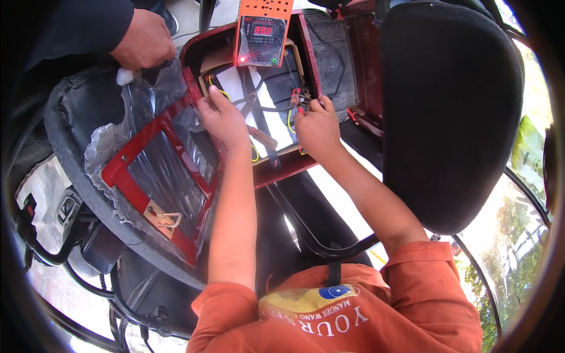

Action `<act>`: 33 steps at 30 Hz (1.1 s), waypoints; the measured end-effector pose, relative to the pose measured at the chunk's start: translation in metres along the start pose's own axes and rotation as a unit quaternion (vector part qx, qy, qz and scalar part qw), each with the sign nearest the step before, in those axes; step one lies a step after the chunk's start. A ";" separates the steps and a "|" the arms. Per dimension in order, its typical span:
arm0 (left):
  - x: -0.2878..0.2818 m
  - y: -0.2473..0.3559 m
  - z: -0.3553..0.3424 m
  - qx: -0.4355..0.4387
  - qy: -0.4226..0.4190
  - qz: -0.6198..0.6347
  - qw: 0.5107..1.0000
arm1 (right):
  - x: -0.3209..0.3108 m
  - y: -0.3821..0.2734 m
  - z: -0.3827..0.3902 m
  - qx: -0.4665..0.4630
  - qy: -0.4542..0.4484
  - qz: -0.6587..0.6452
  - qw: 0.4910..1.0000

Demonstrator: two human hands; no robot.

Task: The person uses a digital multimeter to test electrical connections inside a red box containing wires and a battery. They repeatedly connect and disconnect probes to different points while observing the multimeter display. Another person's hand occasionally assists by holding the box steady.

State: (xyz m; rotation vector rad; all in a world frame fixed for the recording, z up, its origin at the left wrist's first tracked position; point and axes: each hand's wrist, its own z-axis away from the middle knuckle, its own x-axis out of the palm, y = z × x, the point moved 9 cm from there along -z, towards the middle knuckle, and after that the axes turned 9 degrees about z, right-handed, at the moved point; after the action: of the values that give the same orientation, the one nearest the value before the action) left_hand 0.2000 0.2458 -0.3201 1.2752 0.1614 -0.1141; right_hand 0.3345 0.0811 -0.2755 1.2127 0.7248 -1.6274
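Note:
In front of me is a dark red metal box (308, 53) with batteries and wiring inside. My left hand (226, 117) is at its left side, fingers curled beside a yellow wire (220, 91); anything within them is hidden. Over the right side, my right hand (318, 126) pinches at a red clip-like connector (296, 95) and dark cables; what lies between the fingertips is too small to make out. An orange tester (262, 35) with a lit red display sits at the box's far edge. Black cables (249, 103) cross a white sheet (234, 81) on the batteries.
A red hinged frame (126, 170) with a latch lies left, against a plastic-wrapped seat (82, 117). Another person's hand (146, 40) rests near that seat. A large black seat cushion (450, 117) stands right. A black bent tube (323, 250) crosses below the box.

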 end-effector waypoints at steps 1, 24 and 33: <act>0.000 -0.001 0.000 0.000 0.001 0.001 1.000 | 0.001 -0.003 -0.004 -0.007 -0.040 0.012 0.999; 0.001 0.006 0.007 0.020 0.054 -0.062 0.996 | 0.027 0.029 0.008 0.155 0.072 -0.280 0.945; 0.007 0.011 0.019 0.001 0.030 -0.027 0.999 | 0.055 0.020 0.018 0.185 -0.025 -0.435 0.881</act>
State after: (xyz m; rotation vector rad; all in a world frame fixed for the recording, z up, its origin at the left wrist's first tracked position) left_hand 0.2099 0.2311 -0.3053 1.2782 0.2470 -0.1230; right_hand 0.3428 0.0393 -0.3197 1.1586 1.0456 -2.6264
